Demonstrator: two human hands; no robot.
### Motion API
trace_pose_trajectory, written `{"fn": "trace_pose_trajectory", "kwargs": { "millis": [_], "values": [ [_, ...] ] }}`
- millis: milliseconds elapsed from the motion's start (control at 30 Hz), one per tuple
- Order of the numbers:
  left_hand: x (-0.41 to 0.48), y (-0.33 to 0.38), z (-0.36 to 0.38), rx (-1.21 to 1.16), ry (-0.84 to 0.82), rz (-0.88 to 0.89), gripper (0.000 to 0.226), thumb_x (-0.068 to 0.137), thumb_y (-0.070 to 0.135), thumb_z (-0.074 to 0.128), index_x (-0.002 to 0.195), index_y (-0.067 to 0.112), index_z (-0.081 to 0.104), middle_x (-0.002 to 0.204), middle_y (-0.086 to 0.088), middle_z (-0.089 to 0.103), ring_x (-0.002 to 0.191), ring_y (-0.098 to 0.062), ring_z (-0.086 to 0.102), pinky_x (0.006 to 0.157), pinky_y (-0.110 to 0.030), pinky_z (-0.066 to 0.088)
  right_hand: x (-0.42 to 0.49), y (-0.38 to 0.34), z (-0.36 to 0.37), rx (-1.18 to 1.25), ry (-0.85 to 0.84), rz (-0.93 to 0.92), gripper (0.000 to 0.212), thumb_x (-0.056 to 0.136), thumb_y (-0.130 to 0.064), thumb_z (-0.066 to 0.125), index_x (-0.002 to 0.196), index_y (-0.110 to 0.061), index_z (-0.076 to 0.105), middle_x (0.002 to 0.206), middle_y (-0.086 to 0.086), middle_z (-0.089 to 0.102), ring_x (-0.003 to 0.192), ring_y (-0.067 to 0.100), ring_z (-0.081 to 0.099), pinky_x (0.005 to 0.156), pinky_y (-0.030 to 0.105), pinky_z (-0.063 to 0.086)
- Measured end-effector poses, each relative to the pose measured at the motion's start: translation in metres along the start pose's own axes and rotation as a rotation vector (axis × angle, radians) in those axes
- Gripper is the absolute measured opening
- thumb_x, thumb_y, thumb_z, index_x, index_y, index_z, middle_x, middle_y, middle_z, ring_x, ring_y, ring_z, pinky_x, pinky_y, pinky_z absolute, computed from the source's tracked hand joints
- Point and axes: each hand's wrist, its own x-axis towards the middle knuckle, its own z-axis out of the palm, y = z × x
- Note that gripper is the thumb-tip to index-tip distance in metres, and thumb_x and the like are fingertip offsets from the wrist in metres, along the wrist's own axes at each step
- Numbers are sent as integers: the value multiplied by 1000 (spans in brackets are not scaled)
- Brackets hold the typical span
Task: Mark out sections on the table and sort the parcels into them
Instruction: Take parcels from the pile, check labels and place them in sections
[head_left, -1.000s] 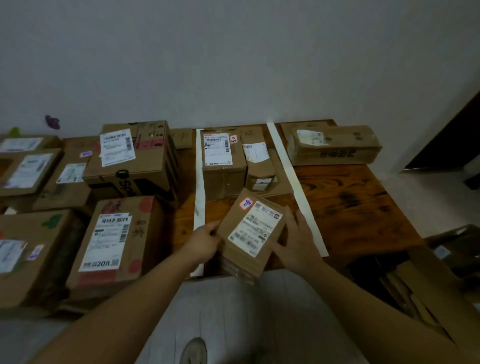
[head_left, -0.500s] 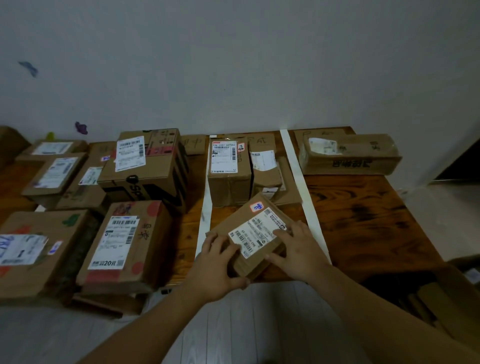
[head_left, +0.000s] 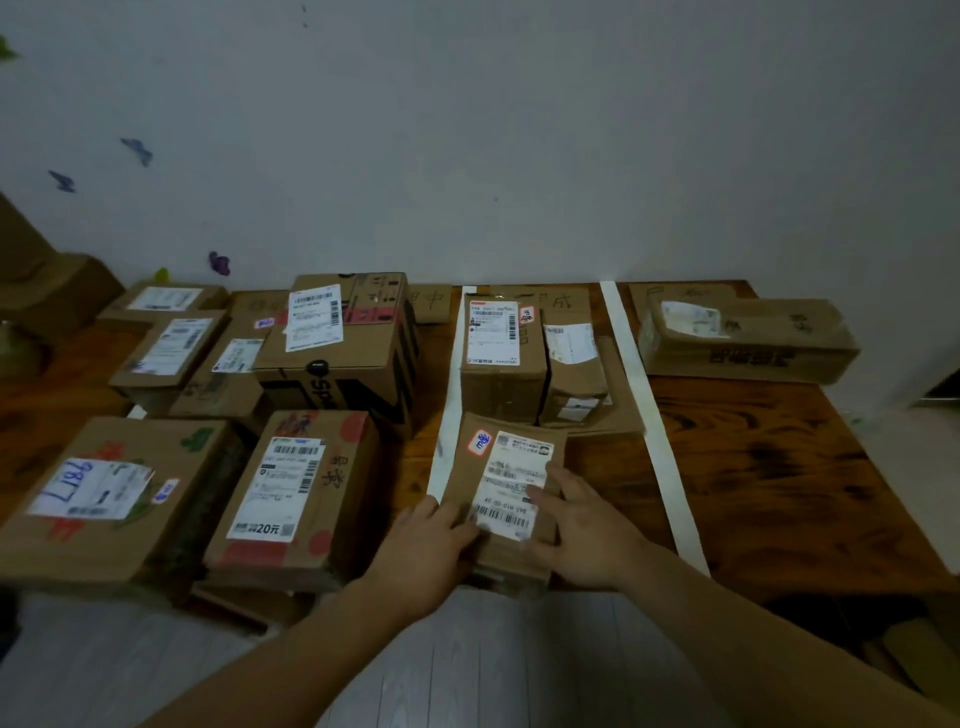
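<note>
The parcel (head_left: 506, 467) lies flat at the near edge of the desk (head_left: 779, 493), in the middle section between the left strip (head_left: 451, 384) and the right strip (head_left: 655, 431). The right hand (head_left: 587, 535) rests on its label, fingers straight and slightly spread, pressing down. The left hand (head_left: 423, 551) sits at its near-left corner with the fingers close together; I cannot tell whether the thumb hooks underneath.

Risks, as I judge them: the parcel's near end seems to reach or slightly overhang the desk edge, so letting go now could tip it to the floor (head_left: 467, 665). Its left side touches or covers the left strip, so a push leftward could drag or crease that marker and blur the section line.

Just beyond it stand two boxes (head_left: 501, 364), which block travel farther in. To the left, the big box (head_left: 296, 493) is near. To the right there is bare wood up to the right strip, and more beyond it, before the long box (head_left: 748, 338) at the far right.
</note>
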Motion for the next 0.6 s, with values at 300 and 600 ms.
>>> {"fn": "trace_pose_trajectory", "kwargs": {
  "millis": [300,600],
  "values": [
    [13,-3,-4,-81,-42,-54,52,92,45,49,140,35,33,143,-1,31,132,-23,24,108,-40,32,38,-4,-18,-103,-137,9,81,93,-52,48,154,-26,2,160,-1,-17,146,22,-16,118,42,4],
    [-12,-93,-62,-109,125,-228,64,86,57,50,143,31,36,155,-1,24,144,-23,11,118,-43,15,54,-56,-59,-187,-81,-64,82,90,-60,48,154,-29,8,162,4,-2,147,27,-6,118,45,8]
  ]
}}
